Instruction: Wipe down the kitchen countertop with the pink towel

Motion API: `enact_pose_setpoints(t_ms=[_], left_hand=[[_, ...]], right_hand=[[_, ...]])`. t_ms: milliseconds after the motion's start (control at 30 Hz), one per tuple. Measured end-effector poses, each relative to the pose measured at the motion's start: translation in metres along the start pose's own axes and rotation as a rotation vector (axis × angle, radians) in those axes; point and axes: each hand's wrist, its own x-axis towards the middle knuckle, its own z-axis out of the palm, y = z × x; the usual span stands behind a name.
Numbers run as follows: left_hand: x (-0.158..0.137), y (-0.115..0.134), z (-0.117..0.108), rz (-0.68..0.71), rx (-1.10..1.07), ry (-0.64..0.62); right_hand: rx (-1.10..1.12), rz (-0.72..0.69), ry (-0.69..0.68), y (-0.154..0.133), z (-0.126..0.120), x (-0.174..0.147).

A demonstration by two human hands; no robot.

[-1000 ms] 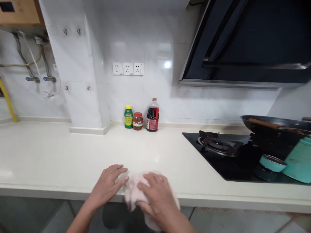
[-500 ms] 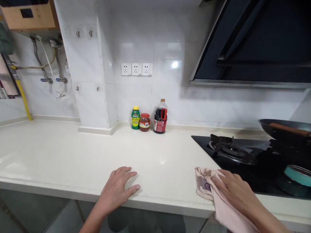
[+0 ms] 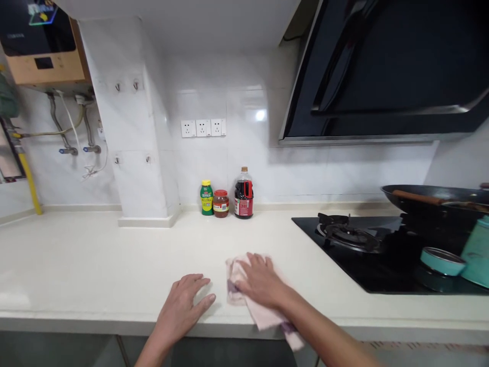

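Under my right hand [image 3: 262, 280] is a pale pink cloth [image 3: 263, 316], pressed against the white countertop [image 3: 126, 265]. The fingers curl over the cloth, and one end of it hangs past the counter's front edge. My left hand [image 3: 181, 306] is just to the left, fingers apart and nothing in them, low at the front of the counter. Against the back wall stand a green bottle with a yellow cap [image 3: 207, 199], a red-lidded jar [image 3: 220, 205] and a large bottle of dark sauce [image 3: 243, 196].
At the right is a black gas hob [image 3: 344, 265] bearing a wok [image 3: 424, 209]. A teal round lid or dish [image 3: 442, 261] and a teal container [image 3: 477, 255] are beside it. A range hood [image 3: 374, 76] slants overhead. A wall pillar [image 3: 133, 127] juts out at the left.
My right hand has slid the cloth left across the counter, from beside the hob to near my left hand. My left hand stays open. The view has tilted up and turned slightly right.
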Motion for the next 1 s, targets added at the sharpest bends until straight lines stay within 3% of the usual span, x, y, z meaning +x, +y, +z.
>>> enact_pose_setpoints(t_ms=[67, 167, 267, 400, 500, 567, 667, 867, 1000], left_hand=[[0.000, -0.001, 0.000, 0.005, 0.004, 0.014], [-0.002, -0.001, -0.001, 0.009, 0.005, 0.019], [-0.004, -0.002, -0.001, 0.004, -0.003, 0.007], [-0.006, -0.004, 0.002, -0.008, -0.002, -0.002], [-0.006, -0.004, 0.003, -0.003, 0.010, 0.001], [-0.007, -0.003, 0.004, 0.003, 0.012, 0.010], [-0.006, -0.001, 0.004, 0.019, 0.010, 0.022], [-0.002, 0.000, 0.005, 0.005, 0.000, 0.030], [-0.003, -0.003, 0.011, -0.048, -0.018, 0.066]], right_hand=[[0.062, -0.147, -0.044, -0.014, -0.003, -0.022], [0.144, -0.254, -0.079, 0.002, -0.007, -0.055], [0.068, -0.127, 0.016, 0.053, 0.001, -0.076], [-0.215, 0.119, 0.236, 0.148, 0.021, -0.088], [-0.399, 0.256, 0.275, 0.207, 0.024, -0.081], [-0.457, 0.320, 0.266, 0.229, 0.020, -0.064], [-0.446, 0.443, 0.254, 0.231, 0.012, -0.023], [-0.348, 0.666, 0.219, 0.191, 0.008, 0.081], [-0.251, 0.607, 0.137, 0.140, 0.014, 0.139]])
